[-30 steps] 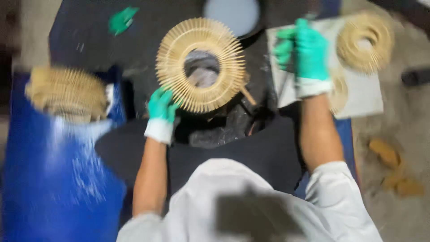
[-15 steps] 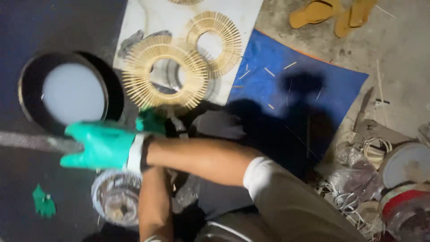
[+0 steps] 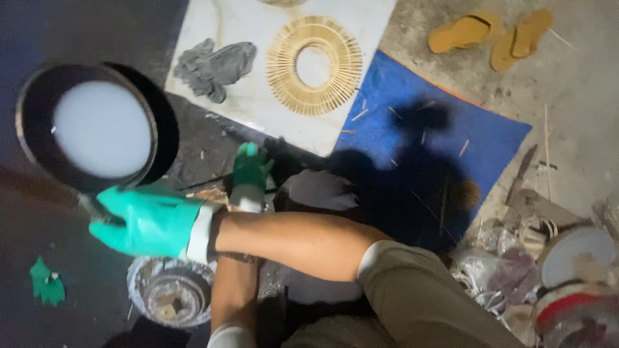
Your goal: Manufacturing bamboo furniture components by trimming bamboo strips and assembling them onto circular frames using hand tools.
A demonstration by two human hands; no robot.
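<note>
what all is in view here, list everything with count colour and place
pan: 1, black, white liquid inside, upper left
wreath: 1, tan stick ring, on the white board
board: 1, white, top centre
rag: 1, grey, on the board's left part
tarp: 1, blue, right of the board
sandals: 2, orange-yellow, top right on the floor
dish: 1, round, grey metal, bottom left
scrap: 1, green, far lower left
clutter: pile, mixed colours, lower right
right hand: green glove, crossed over to the left, gripping a dark handle by the pan
left hand: green glove, centre, on the dark ground
</note>
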